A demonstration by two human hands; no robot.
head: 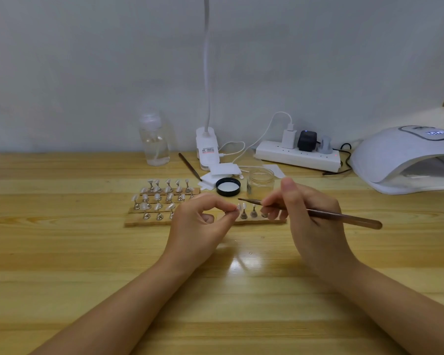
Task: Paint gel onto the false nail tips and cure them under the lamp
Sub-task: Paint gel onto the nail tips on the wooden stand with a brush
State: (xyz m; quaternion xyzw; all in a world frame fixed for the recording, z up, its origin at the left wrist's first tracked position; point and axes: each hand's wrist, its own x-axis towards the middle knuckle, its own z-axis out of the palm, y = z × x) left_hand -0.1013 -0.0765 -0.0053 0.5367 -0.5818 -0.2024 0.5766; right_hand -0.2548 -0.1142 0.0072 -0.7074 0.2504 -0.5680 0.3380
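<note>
Pinching a glossy oval nail tip (239,207), left hand (200,221), right hand (310,216) gripping slim brown brush (315,213)

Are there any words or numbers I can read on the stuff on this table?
Curing lamp screen: lit digits, too blurred to read.
Clip light base label: red and dark print, too small to read.
Nothing else shows any writing.
</note>
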